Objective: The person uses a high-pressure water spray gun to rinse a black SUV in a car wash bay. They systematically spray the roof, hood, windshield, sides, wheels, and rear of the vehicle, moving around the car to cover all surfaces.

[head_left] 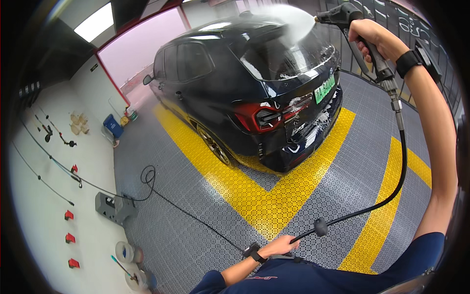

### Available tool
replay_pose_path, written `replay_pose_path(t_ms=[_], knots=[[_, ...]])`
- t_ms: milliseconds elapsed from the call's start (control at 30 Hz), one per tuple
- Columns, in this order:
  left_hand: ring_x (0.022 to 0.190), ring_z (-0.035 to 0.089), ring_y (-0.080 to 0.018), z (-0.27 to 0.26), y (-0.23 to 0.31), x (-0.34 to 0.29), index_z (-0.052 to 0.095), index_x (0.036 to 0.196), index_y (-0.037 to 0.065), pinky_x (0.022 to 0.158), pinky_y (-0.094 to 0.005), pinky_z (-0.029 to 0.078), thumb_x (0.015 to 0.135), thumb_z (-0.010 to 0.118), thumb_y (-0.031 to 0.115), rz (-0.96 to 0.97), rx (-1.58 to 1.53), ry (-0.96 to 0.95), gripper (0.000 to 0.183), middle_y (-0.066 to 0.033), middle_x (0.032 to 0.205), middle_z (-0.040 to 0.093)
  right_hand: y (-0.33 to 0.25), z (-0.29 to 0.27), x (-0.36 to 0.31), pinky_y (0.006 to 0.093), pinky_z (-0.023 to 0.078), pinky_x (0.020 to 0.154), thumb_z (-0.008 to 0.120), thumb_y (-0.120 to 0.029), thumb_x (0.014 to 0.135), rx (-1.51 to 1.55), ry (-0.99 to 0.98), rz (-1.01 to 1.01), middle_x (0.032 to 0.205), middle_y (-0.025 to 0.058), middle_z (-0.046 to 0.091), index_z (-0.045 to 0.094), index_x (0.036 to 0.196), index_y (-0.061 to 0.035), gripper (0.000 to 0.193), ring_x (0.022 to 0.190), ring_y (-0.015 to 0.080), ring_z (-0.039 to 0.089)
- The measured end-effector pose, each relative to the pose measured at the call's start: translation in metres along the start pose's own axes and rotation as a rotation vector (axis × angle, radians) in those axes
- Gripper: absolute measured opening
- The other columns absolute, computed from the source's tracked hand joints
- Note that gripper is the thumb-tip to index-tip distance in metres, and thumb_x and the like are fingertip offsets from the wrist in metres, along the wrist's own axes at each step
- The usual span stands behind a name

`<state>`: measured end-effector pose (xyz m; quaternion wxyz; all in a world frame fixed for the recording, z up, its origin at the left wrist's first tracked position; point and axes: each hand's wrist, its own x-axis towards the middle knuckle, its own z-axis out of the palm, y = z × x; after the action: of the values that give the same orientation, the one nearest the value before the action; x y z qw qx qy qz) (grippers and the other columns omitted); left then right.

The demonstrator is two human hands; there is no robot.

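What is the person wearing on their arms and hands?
Both hands are bare, no gloves. The right hand has a black band with a small black box at its wrist. The left hand has a black wrist strap too. Short dark blue sleeves cover the upper arms.

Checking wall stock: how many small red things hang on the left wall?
4: one beside the hanging cables, then three lower down in a column. Others may be hidden.

Car [245,88] ahead, hose [387,196] perhaps right

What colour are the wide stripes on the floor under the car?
Yellow stripes on grey grid floor tiles, seen best in the head view.
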<state>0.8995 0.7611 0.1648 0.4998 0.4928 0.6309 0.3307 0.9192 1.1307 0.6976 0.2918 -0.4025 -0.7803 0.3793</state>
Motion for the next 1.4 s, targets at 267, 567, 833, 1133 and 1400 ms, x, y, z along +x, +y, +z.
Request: replay_pose_path(t_ms=[267,567,833,1133,1400], knots=[[0.059,0.051,-0.0145,0.007,0.04,0.019,0.068,0.089,0.004,0.058,-0.0351,0.042,0.104,0.052,0.037,0.103,0.054,-0.233,0.04,-0.0045,0.065,0.057,-0.019,0.014,-0.029,0.0314,0.04,0.041,0.061,-0.013,0.081,0.028,-0.228,-0.008,0.052,0.0025,0.049,0.055,0.064,-0.0075,0.019,0.041,0.0138,0.047],[0.064,0.054,-0.0139,-0.01,0.047,0.029,0.068,0.091,0.003,0.062,-0.0333,0.044,0.104,0.053,0.036,0.129,0.019,-0.208,0.039,-0.0045,0.069,0.06,0.002,-0.003,0.027,0.034,0.04,0.042,0.056,-0.007,0.083,-0.216,0.076,-0.04,0.052,0.0055,0.051,0.059,0.063,-0.0085,0.02,0.041,0.0179,0.049],[0.063,0.053,-0.0135,-0.009,0.071,0.05,0.065,0.091,0.003,0.061,-0.033,0.043,0.104,0.053,0.034,0.204,-0.009,-0.246,0.036,-0.0031,0.067,0.056,0.022,-0.001,0.073,0.0365,0.035,0.039,0.054,-0.005,0.075,-0.146,-0.064,0.052,0.05,0.0078,0.05,0.055,0.059,-0.007,0.017,0.039,0.0204,0.047],[0.064,0.048,-0.012,0.013,0.114,0.118,0.063,0.089,0.002,0.06,-0.0315,0.04,0.104,0.053,0.03,0.223,-0.092,-0.343,0.033,-0.0027,0.068,0.052,0.044,-0.013,0.144,0.0364,0.035,0.042,0.051,0.004,0.072,-0.21,-0.053,-0.056,0.054,0.0096,0.052,0.057,0.065,-0.0051,0.013,0.044,0.0209,0.049],[0.069,0.054,-0.0158,0.003,0.149,0.222,0.063,0.089,0.0,0.068,-0.0333,0.046,0.104,0.054,0.027,0.195,-0.065,-0.276,0.032,-0.0071,0.073,0.059,0.098,-0.063,0.243,0.0379,0.038,0.04,0.052,0.002,0.073,-0.285,-0.139,-0.082,0.053,0.0129,0.053,0.057,0.063,-0.0026,0.012,0.042,0.0237,0.051]])
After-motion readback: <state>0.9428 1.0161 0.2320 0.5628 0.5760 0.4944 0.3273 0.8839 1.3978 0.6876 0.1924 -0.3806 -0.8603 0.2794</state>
